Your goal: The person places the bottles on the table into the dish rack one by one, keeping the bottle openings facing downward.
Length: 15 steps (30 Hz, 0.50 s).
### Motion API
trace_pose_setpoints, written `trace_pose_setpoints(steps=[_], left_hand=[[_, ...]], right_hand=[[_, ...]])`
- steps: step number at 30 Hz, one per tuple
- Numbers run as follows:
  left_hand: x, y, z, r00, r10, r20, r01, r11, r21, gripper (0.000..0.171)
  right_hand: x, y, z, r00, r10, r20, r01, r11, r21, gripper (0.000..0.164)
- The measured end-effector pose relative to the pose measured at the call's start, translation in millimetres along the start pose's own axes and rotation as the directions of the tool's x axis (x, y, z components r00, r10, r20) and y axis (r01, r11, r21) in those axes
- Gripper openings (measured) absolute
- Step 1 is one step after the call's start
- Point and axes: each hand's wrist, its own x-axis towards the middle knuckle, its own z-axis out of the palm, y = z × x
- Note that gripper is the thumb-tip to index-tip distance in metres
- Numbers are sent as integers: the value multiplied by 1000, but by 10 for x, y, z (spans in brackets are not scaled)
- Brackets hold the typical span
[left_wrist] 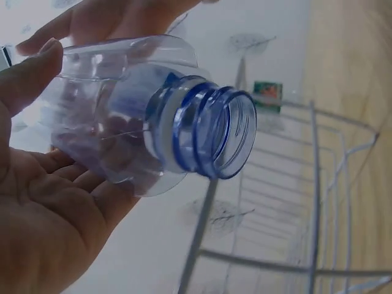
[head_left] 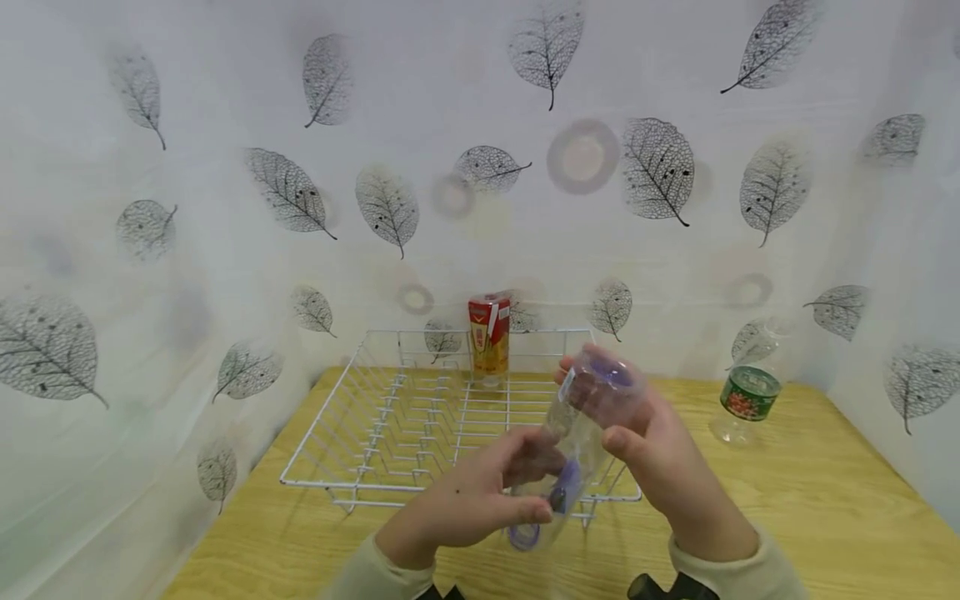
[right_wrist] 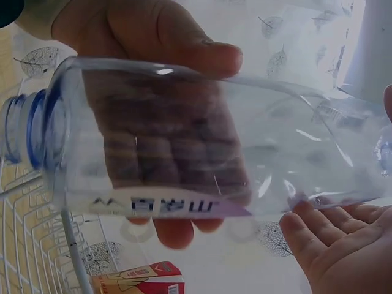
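Note:
A clear plastic bottle (head_left: 577, 437) with a purple-blue tint is held tilted between both hands, over the front of the wire rack. Its open neck (left_wrist: 236, 135) has no cap in the left wrist view. My right hand (head_left: 652, 442) grips the body towards the neck, thumb on one side and fingers (right_wrist: 174, 233) behind and below. A label with printed characters shows along its side. Around the other end of the bottle curves my left hand (head_left: 480, 487), its fingers (right_wrist: 312, 226) under the edge in the right wrist view. The head view blurs the bottle.
The white wire rack (head_left: 322, 483) stands on the wooden table (head_left: 825, 508). At its back is a red and yellow drink carton (head_left: 489, 337). Further right, another clear bottle with a green label (head_left: 750, 393) stands tilted in view. A leaf-patterned curtain (head_left: 480, 250) surrounds the table.

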Motion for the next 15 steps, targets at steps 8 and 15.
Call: trace_pose_setpoints(steps=[8,15], left_hand=[[38,-92,97,1000,9,27,-9,1000,-9,58],[75,-135,148,999,-22,41,19,997,74,72]], right_hand=[[-27,42,46,995,52,85,-56,997,45,69],[-39,74,60,988,113,104,-119,991,62,61]])
